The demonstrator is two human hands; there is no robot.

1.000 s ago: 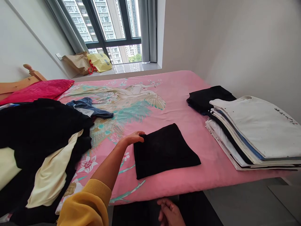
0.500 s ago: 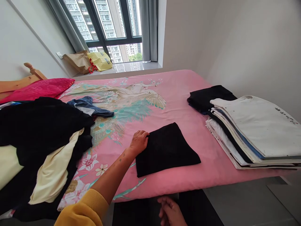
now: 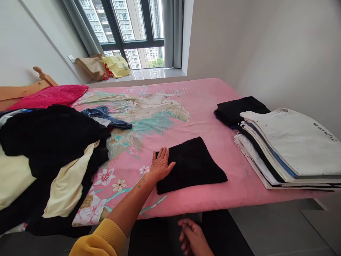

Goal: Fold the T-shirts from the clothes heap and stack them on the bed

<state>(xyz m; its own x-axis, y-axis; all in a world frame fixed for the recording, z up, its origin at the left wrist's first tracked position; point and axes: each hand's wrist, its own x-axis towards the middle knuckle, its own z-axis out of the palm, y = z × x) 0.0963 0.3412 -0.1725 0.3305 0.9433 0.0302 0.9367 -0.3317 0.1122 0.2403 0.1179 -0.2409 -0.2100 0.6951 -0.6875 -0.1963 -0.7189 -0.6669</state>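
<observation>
A folded black garment lies near the front edge of the bed. My left hand rests flat on its left side, fingers stretched out and thumb apart. Below the bed's edge hangs my right hand, its fingers loosely curled and slightly apart, with nothing visible in them. It does not touch the garment.
A loose heap of black and cream clothes covers the left side, with a denim piece beside it. Folded shirts are stacked on the right, in front of folded black clothes. A red pillow lies at the headboard.
My left hand has gone from gripping the black garment's left edge to lying flat on it with fingers spread. The right hand stays almost where it was. The view has shifted slightly.
</observation>
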